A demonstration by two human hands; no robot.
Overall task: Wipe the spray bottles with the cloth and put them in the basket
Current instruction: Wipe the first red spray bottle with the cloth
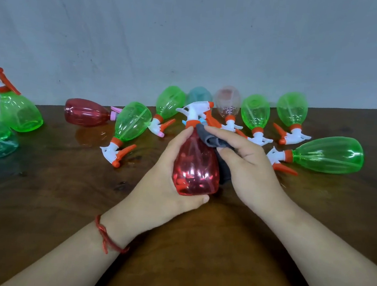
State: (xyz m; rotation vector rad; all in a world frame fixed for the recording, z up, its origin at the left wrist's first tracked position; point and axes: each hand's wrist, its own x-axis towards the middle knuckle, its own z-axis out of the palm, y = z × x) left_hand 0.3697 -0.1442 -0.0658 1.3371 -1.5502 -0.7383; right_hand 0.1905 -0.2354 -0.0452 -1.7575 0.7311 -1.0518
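A red see-through spray bottle (196,166) with a white and orange trigger head is held upright above the table. My left hand (164,181) grips its body from the left, thumb under the base. My right hand (247,163) holds a dark grey cloth (210,139) against the bottle's neck and right side. Part of the cloth hangs hidden behind the bottle. No basket is in view.
Several spray bottles lie on the brown wooden table (66,189) behind my hands: a dark red one (86,112), green ones (131,121) (327,153), and pale ones by the grey wall. More green bottles (19,111) crowd the left edge.
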